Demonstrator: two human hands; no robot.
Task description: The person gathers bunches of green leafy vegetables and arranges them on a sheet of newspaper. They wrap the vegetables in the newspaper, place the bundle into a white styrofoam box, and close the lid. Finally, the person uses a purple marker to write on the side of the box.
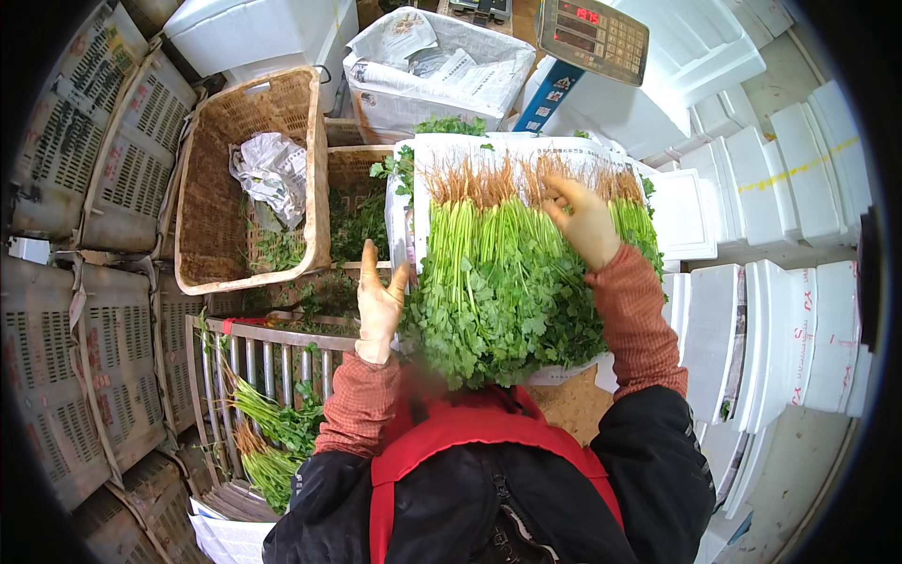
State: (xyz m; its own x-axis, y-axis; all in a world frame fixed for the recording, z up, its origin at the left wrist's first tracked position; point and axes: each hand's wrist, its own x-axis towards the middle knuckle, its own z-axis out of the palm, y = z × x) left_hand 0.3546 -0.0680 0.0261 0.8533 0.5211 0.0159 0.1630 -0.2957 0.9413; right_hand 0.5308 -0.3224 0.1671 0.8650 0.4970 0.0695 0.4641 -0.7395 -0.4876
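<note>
A thick row of leafy, celery-like greens [493, 282] lies before me, brown roots [472, 180] pointing away and leaves toward my body. Under the roots is printed newspaper [514, 146], which covers part of the pile's support. My right hand [581, 218], in a pale thin glove, is over the root end right of centre. Its fingers are bent and apart, with nothing visible in them; whether they touch the roots is unclear. My left hand [379, 303], gloved likewise, is raised left of the greens, fingers spread and holding nothing.
A brown plastic crate [190, 211] with crumpled paper [271, 176] stands at left. More greens [271, 430] rest on a metal-barred chair [275, 359]. Beyond are a newspaper-lined box [430, 109] and a scale display [593, 35]. White foam boxes [712, 338] stack at right.
</note>
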